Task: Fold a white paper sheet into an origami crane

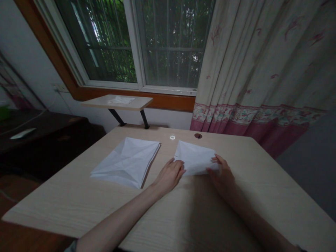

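Note:
A folded white sheet (195, 158) of thin cloth or paper lies on the table in front of me; which material it is I cannot tell. My left hand (172, 172) is at its left edge, the fingers bent and pressed together on it. At the opposite edge my right hand (223, 173) grips the sheet between thumb and fingers. To the left of my hands rests a stack of white squares (128, 159), with diagonal creases on the top one. Neither hand touches that stack.
The light wooden table (160, 224) carries a small raised shelf (97, 101) at its back left, with a crumpled white piece (122, 100) on it. A round cable hole (198, 135) is near the back edge. Behind are a window and a patterned curtain (249, 70).

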Demonstrator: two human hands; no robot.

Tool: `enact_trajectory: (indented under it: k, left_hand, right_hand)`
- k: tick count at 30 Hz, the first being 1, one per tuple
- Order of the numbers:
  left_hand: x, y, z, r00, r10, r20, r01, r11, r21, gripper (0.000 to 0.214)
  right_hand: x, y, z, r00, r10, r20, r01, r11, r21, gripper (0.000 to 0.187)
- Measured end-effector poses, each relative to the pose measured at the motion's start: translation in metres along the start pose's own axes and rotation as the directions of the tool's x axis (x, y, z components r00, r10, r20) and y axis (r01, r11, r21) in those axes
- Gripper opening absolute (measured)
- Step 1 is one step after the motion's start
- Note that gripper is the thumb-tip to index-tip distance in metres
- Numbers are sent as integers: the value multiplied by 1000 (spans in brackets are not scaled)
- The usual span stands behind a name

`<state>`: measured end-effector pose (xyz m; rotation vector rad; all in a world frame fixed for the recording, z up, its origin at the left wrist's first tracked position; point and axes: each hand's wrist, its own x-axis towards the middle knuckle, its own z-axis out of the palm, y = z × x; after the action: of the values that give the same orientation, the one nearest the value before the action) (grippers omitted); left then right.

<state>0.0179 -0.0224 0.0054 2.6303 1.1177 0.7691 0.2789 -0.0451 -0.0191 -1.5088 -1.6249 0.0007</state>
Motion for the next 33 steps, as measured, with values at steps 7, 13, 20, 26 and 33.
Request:
enact_trajectory:
  k: [7,13,20,26,33]
  left_hand:
    - [-1,1,-1,996,93,13,-93,996,-17,13]
    - [-2,0,-2,984,172,37,-172,985,-4,19]
    - [-2,-1,-2,977,205,67,-206,978,16,22]
    - [-2,0,-2,971,225,85,-228,973,26,19]
    - [-4,0,-2,965,238,107,-242,970,22,19]
  right_hand:
    - [2,2,2,939,-267,-216,263,964,-48,39]
    - [1,1,1,934,-264,-242,243,964,-110,20]
    - [-1,2,7,974,-206,-93,177,951,-255,17]
    - [-3,3,10,979,-197,-57,177,952,-248,15]
    - [-8,14,18,963,-267,31,267,943,-200,24]
